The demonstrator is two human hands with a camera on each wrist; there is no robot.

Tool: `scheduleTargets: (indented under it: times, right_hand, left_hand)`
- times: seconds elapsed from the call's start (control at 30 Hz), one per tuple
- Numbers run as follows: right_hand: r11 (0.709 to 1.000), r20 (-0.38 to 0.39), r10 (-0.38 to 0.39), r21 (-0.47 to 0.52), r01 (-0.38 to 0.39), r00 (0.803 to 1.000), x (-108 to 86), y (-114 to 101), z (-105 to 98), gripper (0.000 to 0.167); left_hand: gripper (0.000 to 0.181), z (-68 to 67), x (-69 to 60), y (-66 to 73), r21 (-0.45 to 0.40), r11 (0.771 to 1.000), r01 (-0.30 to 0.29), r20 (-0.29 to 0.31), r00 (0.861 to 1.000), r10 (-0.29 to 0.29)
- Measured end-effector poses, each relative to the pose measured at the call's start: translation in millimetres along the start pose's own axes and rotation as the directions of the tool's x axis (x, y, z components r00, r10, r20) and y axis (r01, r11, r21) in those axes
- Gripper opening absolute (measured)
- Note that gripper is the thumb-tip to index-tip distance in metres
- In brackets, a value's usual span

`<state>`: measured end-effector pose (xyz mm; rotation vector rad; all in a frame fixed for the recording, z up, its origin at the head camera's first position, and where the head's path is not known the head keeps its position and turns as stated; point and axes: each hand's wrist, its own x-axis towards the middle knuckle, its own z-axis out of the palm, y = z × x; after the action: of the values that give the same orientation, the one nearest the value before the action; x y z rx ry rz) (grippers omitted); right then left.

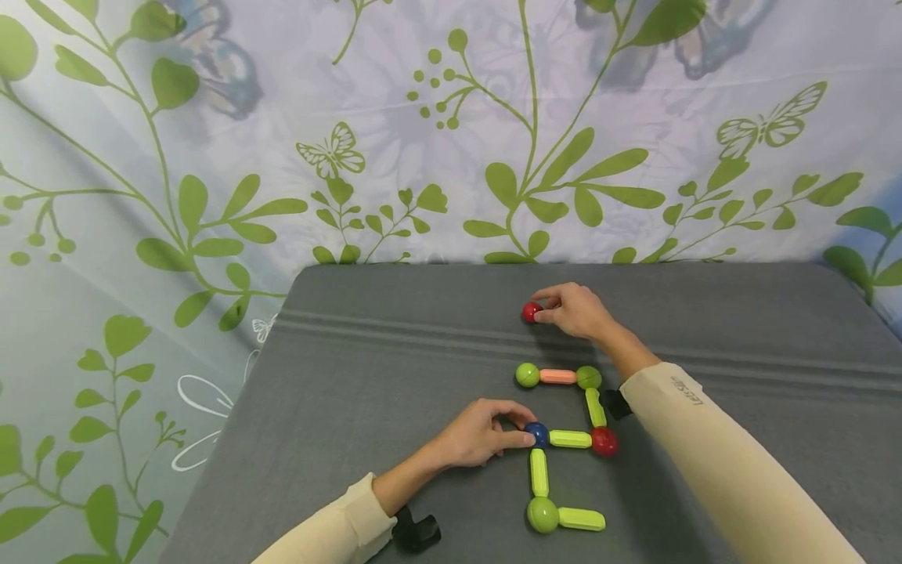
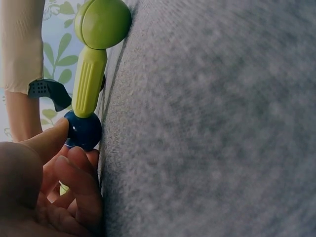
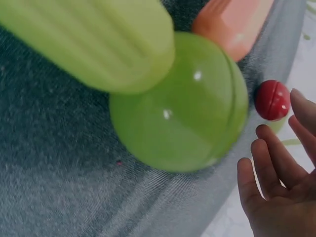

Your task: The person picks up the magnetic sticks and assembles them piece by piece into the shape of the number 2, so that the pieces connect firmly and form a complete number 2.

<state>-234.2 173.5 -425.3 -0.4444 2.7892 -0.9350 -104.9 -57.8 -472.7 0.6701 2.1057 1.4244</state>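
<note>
A chain of toy balls and rods lies on the grey table. My left hand (image 1: 482,432) pinches its blue ball (image 1: 539,432) between thumb and finger; a yellow-green rod (image 2: 89,81) runs from that ball to a green ball (image 1: 543,515). Another rod (image 1: 571,439) joins the blue ball to a red ball (image 1: 604,442). From there a rod (image 1: 595,408) leads to a green ball (image 3: 177,106), then a pink rod (image 1: 558,377) and another green ball (image 1: 527,375). Farther back, my right hand (image 1: 574,309) holds a separate red ball (image 1: 532,312) at its fingertips.
The grey cloth-covered table (image 1: 366,360) reaches back to a hanging curtain (image 1: 423,157) printed with leaves and butterflies. One rod (image 1: 582,519) juts right from the nearest green ball. A black strap piece (image 1: 416,533) sits at the left wrist.
</note>
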Motion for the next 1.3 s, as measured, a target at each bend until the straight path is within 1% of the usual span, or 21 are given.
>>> scheduleTargets:
  times: [0.13,0.3,0.6,0.83,0.93,1.07,1.2,1.3]
  right_hand:
    - [0.999,-0.006,0.038,0.006,-0.038,0.999,2.2,3,4,0.042]
    - [0.997,-0.034,0.07,0.012,-0.07,0.997,2.3,5,7,0.039]
    - [0.997,-0.056,0.079,0.01,-0.078,0.995,1.4,7,7,0.036]
    - [0.999,-0.072,0.051,-0.004,-0.052,0.996,-2.5,10,4,0.035]
    - [1.0,-0.094,0.02,-0.002,-0.02,0.995,-5.9,9,2,0.034]
    - [0.999,-0.13,-0.024,0.024,0.028,0.991,-13.4,4,-2,0.033]
    - [0.996,-0.149,-0.044,0.074,0.056,0.988,-28.8,-2,-4,0.033]
    - [0.991,-0.155,-0.055,0.113,0.073,0.986,-47.4,-7,-3,0.033]
  left_hand:
    - [0.021,0.6,0.6,0.5,-0.005,1.0,0.003,-0.001,1.0,-0.003]
    - [0.021,1.5,1.2,1.6,-0.009,1.0,0.001,0.004,1.0,-0.001]
    - [0.021,1.5,0.6,2.3,0.0,1.0,-0.017,0.002,1.0,0.017]
    - [0.021,2.1,0.1,3.8,-0.005,1.0,-0.012,0.002,1.0,0.012]
    - [0.021,1.9,0.1,3.8,-0.004,1.0,-0.007,0.004,1.0,0.007]
    - [0.022,1.4,-0.1,3.2,-0.002,1.0,0.0,0.003,1.0,0.0]
    - [0.021,0.8,-0.3,2.5,0.001,1.0,-0.003,-0.004,1.0,0.003]
    - [0.021,0.4,-0.4,2.1,0.007,1.0,-0.01,-0.006,1.0,0.01]
